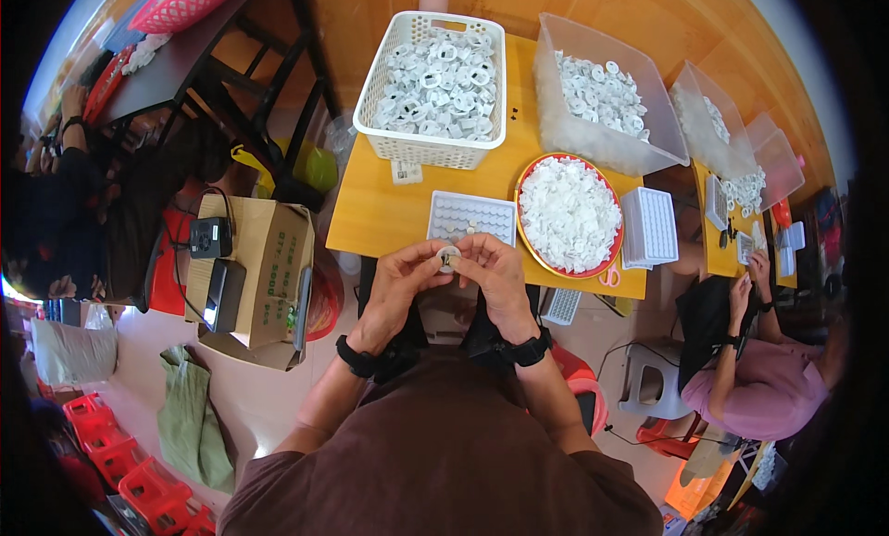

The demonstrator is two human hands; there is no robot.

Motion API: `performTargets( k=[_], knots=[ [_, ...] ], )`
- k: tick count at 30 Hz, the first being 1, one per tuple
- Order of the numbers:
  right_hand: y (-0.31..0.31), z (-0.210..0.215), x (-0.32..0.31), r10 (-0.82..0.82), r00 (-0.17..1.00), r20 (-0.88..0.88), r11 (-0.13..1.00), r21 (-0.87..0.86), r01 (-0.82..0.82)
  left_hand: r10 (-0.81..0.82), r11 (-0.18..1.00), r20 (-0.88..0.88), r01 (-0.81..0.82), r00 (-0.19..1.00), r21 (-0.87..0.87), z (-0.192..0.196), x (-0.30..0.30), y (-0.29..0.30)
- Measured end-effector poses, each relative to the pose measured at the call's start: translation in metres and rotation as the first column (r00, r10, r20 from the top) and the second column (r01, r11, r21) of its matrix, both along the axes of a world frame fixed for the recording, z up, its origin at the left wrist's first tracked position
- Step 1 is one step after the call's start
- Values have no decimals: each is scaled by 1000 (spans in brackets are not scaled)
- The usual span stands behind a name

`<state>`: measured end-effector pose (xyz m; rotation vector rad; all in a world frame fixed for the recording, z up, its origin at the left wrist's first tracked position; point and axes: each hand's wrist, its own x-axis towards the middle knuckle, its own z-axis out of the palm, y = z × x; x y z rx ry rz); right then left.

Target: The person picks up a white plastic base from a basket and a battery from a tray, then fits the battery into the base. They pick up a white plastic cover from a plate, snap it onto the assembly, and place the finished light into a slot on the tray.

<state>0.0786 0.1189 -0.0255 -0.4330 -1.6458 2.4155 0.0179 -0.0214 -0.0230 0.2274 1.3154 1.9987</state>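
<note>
Pinching a small round whitish part (448,259), just on the wearer's side of the white rectangular plastic tray (494,208), left hand (405,277) and right hand (495,277) form nearly closed grips on its rim; light, even pressure should steady it.

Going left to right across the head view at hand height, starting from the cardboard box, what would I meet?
Cardboard box, left hand, small round piece, right hand, round red-rimmed tray, stacked white trays, co-worker's hands.
</note>
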Motion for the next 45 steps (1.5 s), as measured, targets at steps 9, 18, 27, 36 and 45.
performTargets(
  k=[9, 18, 27, 36, 45],
  knots=[
    [-16, -11, 5, -192, 981, -25, 957, 216, 193, 114, 991, -146, -122, 983, -48, -2, 15, 6],
    [-7, 8, 9, -89, 994, -64, 995, 44, 92, 121, 990, 136, -129, 983, 52, 3, 12, 6],
    [-19, -11, 6, -166, 986, -21, 977, 130, 167, 110, 991, -68, -115, 992, -72, 8, 18, 2],
    [28, -12, 21, -366, 922, -129, 670, 651, 357, 167, 986, 70, -167, 983, -7, -5, 10, -5],
    [142, -34, 46, -663, 732, -157, 302, 838, 454, 123, 985, 180, -142, 976, 98, -18, -3, -19]
  ],
)
